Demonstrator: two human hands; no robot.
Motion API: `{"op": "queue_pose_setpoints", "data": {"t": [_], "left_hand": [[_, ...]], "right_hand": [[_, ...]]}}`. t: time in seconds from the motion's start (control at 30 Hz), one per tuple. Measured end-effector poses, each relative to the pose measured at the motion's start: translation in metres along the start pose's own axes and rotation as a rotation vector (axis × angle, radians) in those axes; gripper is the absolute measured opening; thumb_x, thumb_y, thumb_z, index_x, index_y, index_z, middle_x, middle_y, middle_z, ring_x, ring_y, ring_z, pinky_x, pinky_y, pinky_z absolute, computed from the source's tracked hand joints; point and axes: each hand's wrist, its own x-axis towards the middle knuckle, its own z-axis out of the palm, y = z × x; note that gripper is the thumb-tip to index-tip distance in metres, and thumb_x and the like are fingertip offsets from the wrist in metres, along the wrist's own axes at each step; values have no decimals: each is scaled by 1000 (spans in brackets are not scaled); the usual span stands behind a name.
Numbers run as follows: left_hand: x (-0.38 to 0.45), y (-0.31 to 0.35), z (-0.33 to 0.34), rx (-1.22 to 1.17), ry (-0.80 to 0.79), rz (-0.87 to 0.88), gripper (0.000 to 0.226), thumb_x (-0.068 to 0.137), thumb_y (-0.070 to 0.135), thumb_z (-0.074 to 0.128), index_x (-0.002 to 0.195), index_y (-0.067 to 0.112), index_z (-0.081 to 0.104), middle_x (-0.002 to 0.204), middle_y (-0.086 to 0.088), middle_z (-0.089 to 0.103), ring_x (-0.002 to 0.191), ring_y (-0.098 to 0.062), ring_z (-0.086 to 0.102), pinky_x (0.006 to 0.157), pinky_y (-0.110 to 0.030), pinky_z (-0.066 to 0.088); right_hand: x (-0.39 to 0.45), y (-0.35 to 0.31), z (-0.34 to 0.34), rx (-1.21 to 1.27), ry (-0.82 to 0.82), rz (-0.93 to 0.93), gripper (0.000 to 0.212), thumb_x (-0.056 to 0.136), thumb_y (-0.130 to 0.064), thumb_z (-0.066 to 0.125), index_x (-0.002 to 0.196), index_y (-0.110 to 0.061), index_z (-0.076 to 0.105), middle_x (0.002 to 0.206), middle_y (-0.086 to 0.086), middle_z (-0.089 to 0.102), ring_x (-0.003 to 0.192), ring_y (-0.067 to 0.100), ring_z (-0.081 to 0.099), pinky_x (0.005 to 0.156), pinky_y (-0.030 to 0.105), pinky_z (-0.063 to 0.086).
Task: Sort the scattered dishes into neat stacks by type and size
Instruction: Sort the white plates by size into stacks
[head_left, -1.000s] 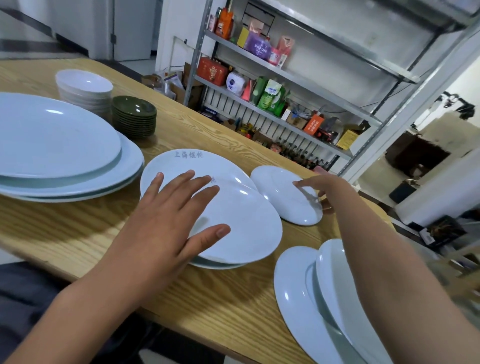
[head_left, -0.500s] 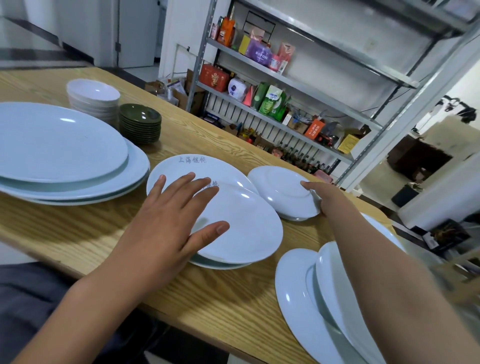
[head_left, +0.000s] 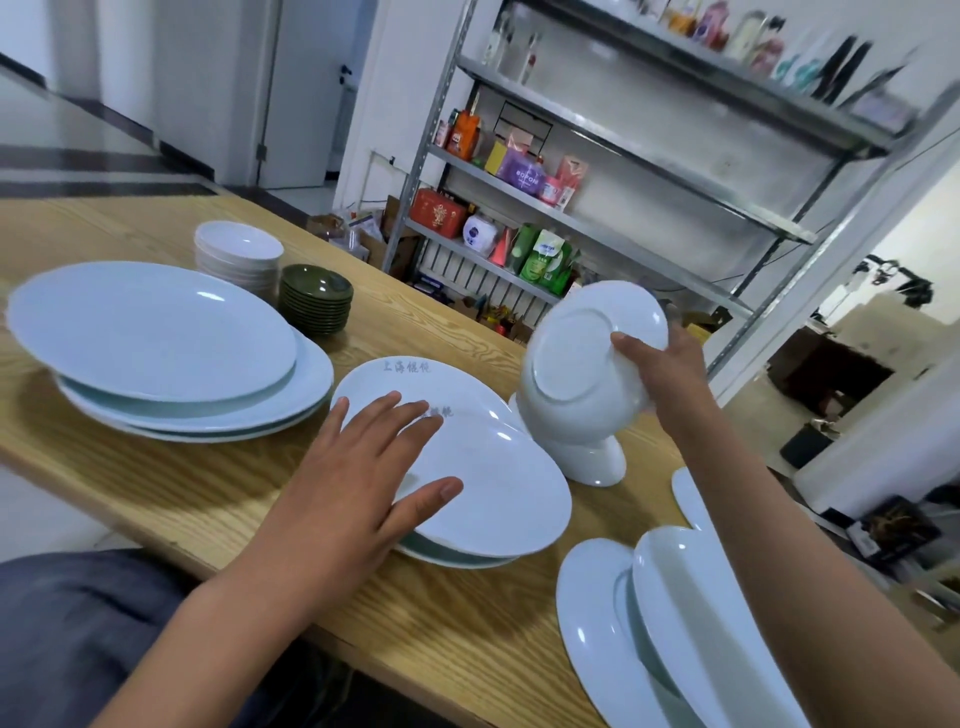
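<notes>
Since half second ago: small white plate (head_left: 587, 364) lifted off table by right hand (head_left: 670, 371), now tilted, underside toward camera; another small plate (head_left: 592, 457) exposed beneath it, on wooden table (head_left: 208, 499). Right hand grips lifted plate at rim, thumb on underside, likely to carry it to matching stack. Left hand (head_left: 358, 478) flat, fingers spread, pressing on oval plates (head_left: 493, 483), probably steadying them. Left of left hand: large plate stack (head_left: 156, 332). Beyond that: white bowls (head_left: 236, 254), green saucers (head_left: 317, 296), already sorted. Under right forearm: unsorted overlapping plates (head_left: 623, 623).
</notes>
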Motion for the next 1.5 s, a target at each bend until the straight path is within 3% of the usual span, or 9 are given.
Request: {"op": "queue_pose_setpoints", "data": {"t": [0.33,0.47,0.67,0.9,1.03,1.13,1.23,1.4,1.5], "left_hand": [[-1,4,-22,-101,254,-47,63,92,34,52,148,23,26,156,4,20,141,-13,24,110,-25,23],[1,-2,-26,-103,321,-78,71,87,26,61,149,23,26,160,3,7,145,-17,14,110,-34,24],[1,-18,-21,-31,194,14,47,93,44,39,113,13,68,130,-8,59,135,-31,33,107,-42,37],[11,-18,-13,5,132,103,37,84,38,49,84,11,74,103,-5,72,123,-39,50,97,-37,46],[23,-10,-13,16,45,197,18,69,29,66,68,13,73,97,-11,73,112,-46,56,86,-42,52],[27,-6,-10,18,-27,182,15,72,27,66,70,14,74,106,-13,71,120,-46,51,94,-47,40],[28,-4,-6,-170,-106,25,18,87,27,66,95,13,75,131,-4,59,144,-24,21,108,-22,17],[26,-10,-10,-299,-215,-130,21,82,33,70,101,24,71,118,23,59,139,0,21,112,-34,27],[24,-9,-7,-275,-269,-185,22,73,47,71,88,30,69,99,40,58,137,7,23,115,-42,8]], "right_hand": [[-90,-18,63,-701,-94,-1350,18,90,-7,55,83,-9,71,90,4,71,92,26,65,75,35,50],[-109,-17,87,-605,-128,-1462,16,86,2,60,77,-9,67,92,3,71,91,25,65,75,37,49],[-119,-21,98,-550,-159,-1500,16,86,3,58,76,-5,67,93,9,71,88,28,65,81,35,49],[-108,-10,70,-920,-470,-954,75,72,8,53,141,-18,41,150,3,38,143,22,23,119,41,19],[-91,-3,43,-1004,-511,-631,87,76,9,52,151,-22,21,159,-2,16,147,14,6,117,28,3],[-73,11,30,-971,-499,-424,79,77,10,47,149,-18,29,156,2,26,145,18,18,115,30,18],[-48,36,26,-862,-403,-198,68,81,7,43,144,-16,37,151,6,37,134,25,38,101,36,40],[-18,77,24,-732,-344,79,43,91,-8,45,133,-8,47,132,11,51,113,28,52,79,33,43],[-5,87,24,-681,-281,199,16,90,-21,53,80,-9,50,79,11,48,65,24,49,56,32,35]]}}
